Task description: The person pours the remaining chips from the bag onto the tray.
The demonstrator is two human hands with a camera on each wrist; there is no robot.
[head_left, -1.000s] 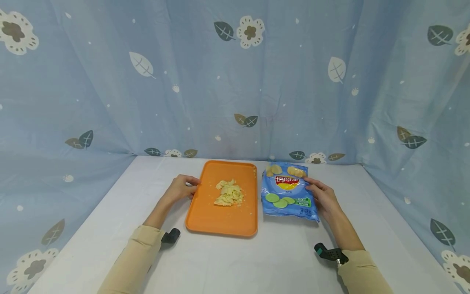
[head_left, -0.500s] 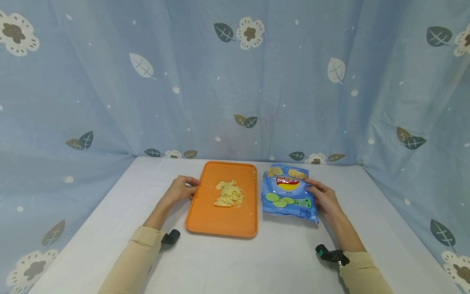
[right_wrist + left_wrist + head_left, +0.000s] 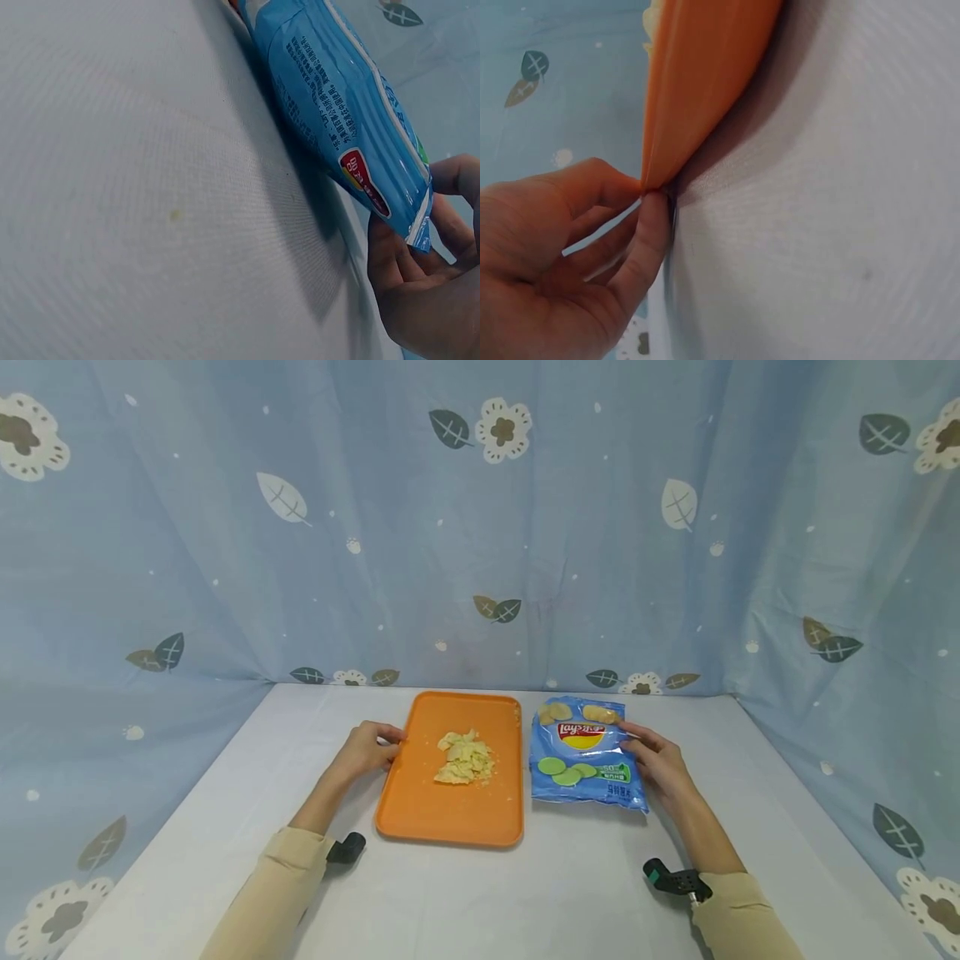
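An orange tray (image 3: pixel 450 814) lies on the white table, with a heap of broken potato chips (image 3: pixel 467 760) in its middle. My left hand (image 3: pixel 363 749) pinches the tray's left edge; in the left wrist view, thumb and fingertips meet at the rim. To the right of the tray is a blue Lay's chip bag (image 3: pixel 577 756), printed side up. My right hand (image 3: pixel 662 764) holds the bag's right side. The right wrist view shows the bag's edge between the thumb and fingers, with its underside tilted off the table. The bag's opening cannot be made out.
A pale blue curtain (image 3: pixel 390 543) with leaf and flower prints hangs behind and beside the table (image 3: pixel 480 902). Small crumbs (image 3: pixel 517 714) lie in the tray's far right corner. A black wrist camera (image 3: pixel 677 878) is strapped to each forearm.
The head view has shifted slightly. Both hands keep their places on the tray and the bag, and neither thing has visibly moved.
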